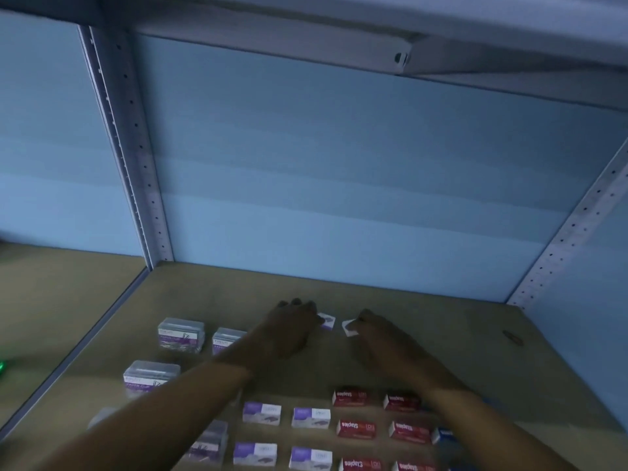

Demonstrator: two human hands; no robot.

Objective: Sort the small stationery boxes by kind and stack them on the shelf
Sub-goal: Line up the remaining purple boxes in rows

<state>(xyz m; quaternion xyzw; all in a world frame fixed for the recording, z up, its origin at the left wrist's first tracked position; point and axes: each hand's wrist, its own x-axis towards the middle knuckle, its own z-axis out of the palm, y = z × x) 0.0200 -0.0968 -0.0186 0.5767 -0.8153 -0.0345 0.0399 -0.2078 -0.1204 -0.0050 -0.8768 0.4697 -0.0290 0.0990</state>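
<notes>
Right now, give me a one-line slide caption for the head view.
Both hands, left hand and right hand, set small boxes on the shelf behind rows of purple boxes and red staples boxes.

One head camera looks forward and down, close over the shelf board (458, 334), facing its back panel (339, 181).

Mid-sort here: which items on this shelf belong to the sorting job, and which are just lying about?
Job items:
- red staples boxes
- purple-and-white cardboard boxes
- clear plastic paper-clip boxes
- small white boxes at the left hand and right hand
- blue box

Lying about:
- green object
- dark mark
</notes>
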